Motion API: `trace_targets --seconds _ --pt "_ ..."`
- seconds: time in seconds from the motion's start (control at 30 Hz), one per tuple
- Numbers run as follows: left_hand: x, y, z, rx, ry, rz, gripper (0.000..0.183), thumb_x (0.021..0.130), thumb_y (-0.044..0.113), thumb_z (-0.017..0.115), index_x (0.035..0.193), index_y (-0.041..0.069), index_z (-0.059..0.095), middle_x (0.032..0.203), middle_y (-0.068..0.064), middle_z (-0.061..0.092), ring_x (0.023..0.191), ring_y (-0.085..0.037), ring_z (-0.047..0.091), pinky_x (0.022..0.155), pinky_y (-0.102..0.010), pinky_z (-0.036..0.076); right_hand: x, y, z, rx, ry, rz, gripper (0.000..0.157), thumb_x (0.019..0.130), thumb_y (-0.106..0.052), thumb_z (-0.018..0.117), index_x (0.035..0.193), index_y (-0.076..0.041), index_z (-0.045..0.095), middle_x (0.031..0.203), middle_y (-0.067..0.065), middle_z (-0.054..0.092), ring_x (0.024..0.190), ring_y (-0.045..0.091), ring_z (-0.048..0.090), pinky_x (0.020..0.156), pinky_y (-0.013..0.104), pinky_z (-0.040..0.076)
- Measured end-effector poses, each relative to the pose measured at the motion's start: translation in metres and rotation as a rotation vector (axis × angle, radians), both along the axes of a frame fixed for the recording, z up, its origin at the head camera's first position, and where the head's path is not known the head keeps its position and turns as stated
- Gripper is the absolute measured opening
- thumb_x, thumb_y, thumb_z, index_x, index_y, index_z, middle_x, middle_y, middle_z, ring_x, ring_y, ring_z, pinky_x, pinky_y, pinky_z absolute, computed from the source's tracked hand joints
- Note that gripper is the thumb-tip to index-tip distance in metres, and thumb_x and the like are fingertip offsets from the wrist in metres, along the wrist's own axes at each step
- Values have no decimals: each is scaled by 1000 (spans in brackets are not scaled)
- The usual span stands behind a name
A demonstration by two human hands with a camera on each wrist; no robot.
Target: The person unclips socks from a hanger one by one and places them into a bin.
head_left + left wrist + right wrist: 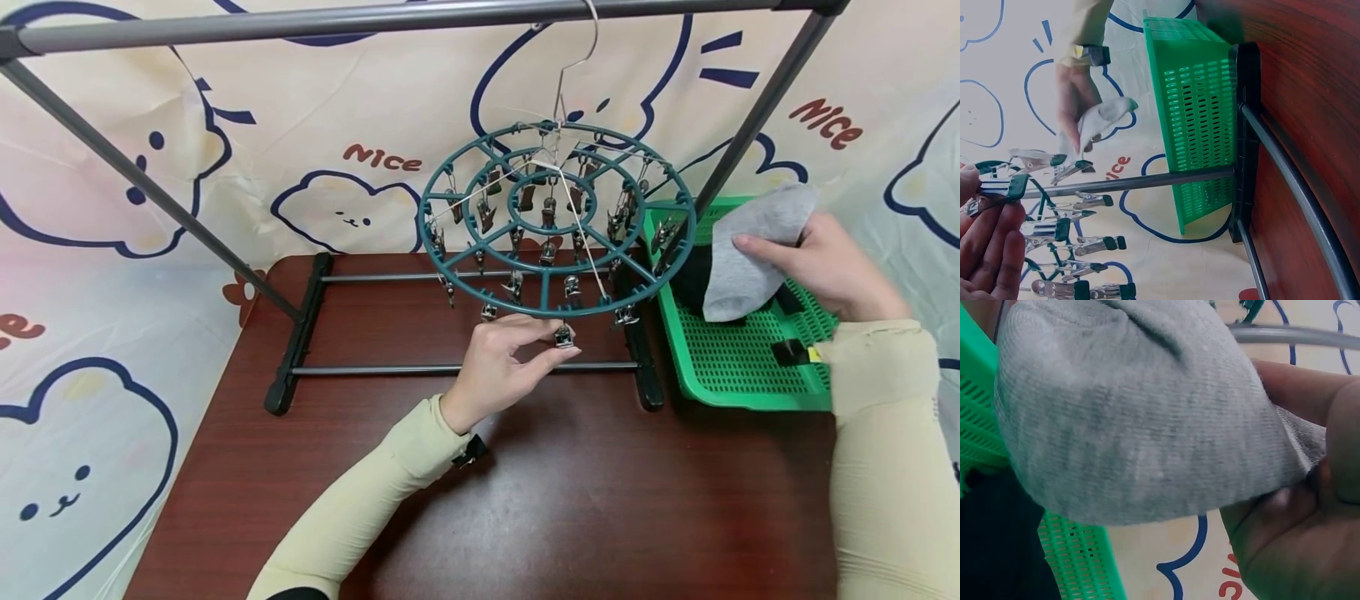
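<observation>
My left hand [495, 367] pinches a metal clip [564, 337] at the front rim of a round green clip hanger [545, 287]. In the left wrist view, thumb and fingers grip the handles of that clip [1000, 187]. My right hand [843, 262] holds a grey sock [750, 250] above the green basket [738, 400], thumb on top. Close up in the right wrist view, the ribbed grey fabric [1129, 437] hangs from the fingers. Several other clips dangle from the hanger's rings.
A metal hook [588, 42] hangs the hanger from the grey bar [337, 23] of a rack. Its black feet [300, 333] stand on the brown table [600, 500]. Dark cloth [688, 279] lies in the basket at right. A patterned sheet [360, 217] covers the wall.
</observation>
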State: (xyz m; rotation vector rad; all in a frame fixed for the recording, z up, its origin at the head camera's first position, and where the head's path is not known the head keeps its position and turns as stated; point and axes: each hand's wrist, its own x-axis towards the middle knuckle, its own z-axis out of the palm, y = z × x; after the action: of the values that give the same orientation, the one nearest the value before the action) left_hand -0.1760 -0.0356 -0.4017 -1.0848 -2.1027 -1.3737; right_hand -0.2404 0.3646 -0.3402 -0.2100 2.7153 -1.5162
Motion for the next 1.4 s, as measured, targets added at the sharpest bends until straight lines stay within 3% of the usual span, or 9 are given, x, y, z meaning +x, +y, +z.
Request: trace_targets --seconds 0.57,0.73,1.1,1.2,1.4 --pt "1 -1 -1 11 -19 -2 25 84 11 86 106 0 81 100 -10 81 96 -17 77 91 -27 59 -48 1 -7 30 -102 -49 19 103 -29 66 120 -22 65 99 -24 67 88 -3 64 72 14 51" --pt "1 -1 -2 13 -20 -3 24 85 11 85 106 1 81 100 -9 81 97 -16 77 91 -27 59 -55 4 -16 -12 -115 -47 18 103 -27 64 121 -23 65 101 -25 66 91 -5 63 74 11 51" --pt "1 2 -3 19 19 -14 23 84 11 86 104 1 81 98 -8 81 95 -15 77 89 -27 59 -66 9 -35 -137 -196 -68 5 103 -25 64 103 -27 69 90 -21 66 79 -2 59 68 17 53" --pt "1 3 -3 22 19 -20 23 85 12 86 104 2 81 98 -7 81 94 -14 77 89 -26 59 -69 10 -44 -153 -218 -66 6 104 -21 63 102 -24 68 91 -19 66 84 -3 63 70 18 57" --pt "2 4 -3 25 14 -12 23 84 11 86 104 1 81 99 -8 81 94 -15 77 89 -26 59 -77 10 -58 -104 -246 -68 4 104 -20 63 106 -18 65 93 -17 62 85 -4 64 73 18 58"
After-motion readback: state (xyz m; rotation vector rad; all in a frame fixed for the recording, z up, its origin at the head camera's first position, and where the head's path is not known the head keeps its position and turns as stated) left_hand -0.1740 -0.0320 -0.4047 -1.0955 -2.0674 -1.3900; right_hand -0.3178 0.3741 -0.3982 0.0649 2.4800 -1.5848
